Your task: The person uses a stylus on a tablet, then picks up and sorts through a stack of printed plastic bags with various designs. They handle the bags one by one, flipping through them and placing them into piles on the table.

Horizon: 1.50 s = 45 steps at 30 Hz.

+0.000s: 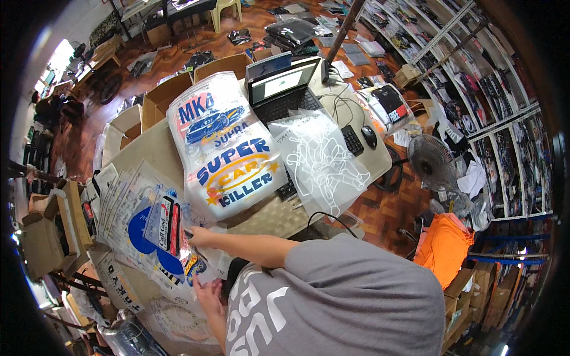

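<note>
My right hand (200, 237) pinches the edge of a clear plastic sheet with a black, white and red print (164, 222). Beneath it, several more clear printed sheets (122, 207) are fanned out on the table, one bearing a large blue round shape (141, 230). Lower down, my left hand (209, 295) has its fingers apart, beside a small yellow and blue print (195, 265). Whether its fingertips touch the sheets, I cannot tell. A stack of large film sheets with a blue car and colourful lettering (237, 169) lies beyond my right hand.
Further along the table (252, 222) stand an open laptop (285, 95), a sheet with a white line drawing (326, 160), a keyboard (351, 140) and a mouse (369, 137). Cardboard boxes (168, 98) line its far side. A fan (430, 160) and full shelves (475, 89) stand right.
</note>
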### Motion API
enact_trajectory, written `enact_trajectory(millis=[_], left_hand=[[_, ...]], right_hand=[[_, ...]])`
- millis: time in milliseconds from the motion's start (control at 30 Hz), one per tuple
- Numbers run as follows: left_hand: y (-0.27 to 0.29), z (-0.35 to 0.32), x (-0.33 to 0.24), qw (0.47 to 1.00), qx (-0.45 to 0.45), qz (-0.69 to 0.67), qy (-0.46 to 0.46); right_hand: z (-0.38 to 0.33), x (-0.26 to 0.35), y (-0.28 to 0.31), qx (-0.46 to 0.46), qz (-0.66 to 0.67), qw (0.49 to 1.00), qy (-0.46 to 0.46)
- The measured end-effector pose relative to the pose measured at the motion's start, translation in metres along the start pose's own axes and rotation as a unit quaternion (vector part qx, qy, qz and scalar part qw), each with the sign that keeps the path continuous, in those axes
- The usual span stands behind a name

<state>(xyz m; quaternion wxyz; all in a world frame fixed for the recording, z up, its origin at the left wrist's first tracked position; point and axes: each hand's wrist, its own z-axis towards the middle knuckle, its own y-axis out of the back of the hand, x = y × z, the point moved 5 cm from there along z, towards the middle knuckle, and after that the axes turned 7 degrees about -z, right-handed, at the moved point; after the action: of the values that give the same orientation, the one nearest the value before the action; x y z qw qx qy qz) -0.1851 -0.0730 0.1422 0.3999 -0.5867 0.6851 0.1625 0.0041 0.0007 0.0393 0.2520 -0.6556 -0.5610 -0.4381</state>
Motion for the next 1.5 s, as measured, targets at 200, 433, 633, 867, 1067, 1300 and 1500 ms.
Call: enact_trajectory(millis=[200, 433, 633, 867, 1067, 1300, 1500], left_hand=[[0.006, 0.013, 0.03, 0.993, 0.068, -0.037, 0.089], [0.123, 0.093, 0.038, 0.993, -0.105, 0.045, 0.041], [0.16, 0.131, 0.026, 0.895, -0.245, 0.368, -0.065], [0.189, 0.14, 0.042, 0.855, -0.33, 0.4, -0.003], [0.175, 0.158, 0.042, 0.857, -0.288, 0.426, 0.019], [0.2, 0.163, 0.049, 0.813, -0.368, 0.448, 0.065], [0.142, 0.155, 0.03, 0.804, -0.29, 0.518, 0.047]], right_hand=[[-0.006, 0.165, 0.068, -0.022, -0.29, 0.938, 0.189], [-0.035, 0.186, 0.289, -0.281, -0.192, 0.926, 0.163], [-0.02, 0.005, 0.361, -0.37, -0.011, 0.928, 0.047], [-0.028, -0.019, 0.347, -0.331, 0.11, 0.937, 0.001], [-0.03, -0.029, 0.371, -0.353, -0.089, 0.931, -0.022], [-0.06, -0.009, 0.369, -0.344, -0.227, 0.905, -0.1], [-0.109, 0.005, 0.383, -0.474, -0.252, 0.841, 0.066]])
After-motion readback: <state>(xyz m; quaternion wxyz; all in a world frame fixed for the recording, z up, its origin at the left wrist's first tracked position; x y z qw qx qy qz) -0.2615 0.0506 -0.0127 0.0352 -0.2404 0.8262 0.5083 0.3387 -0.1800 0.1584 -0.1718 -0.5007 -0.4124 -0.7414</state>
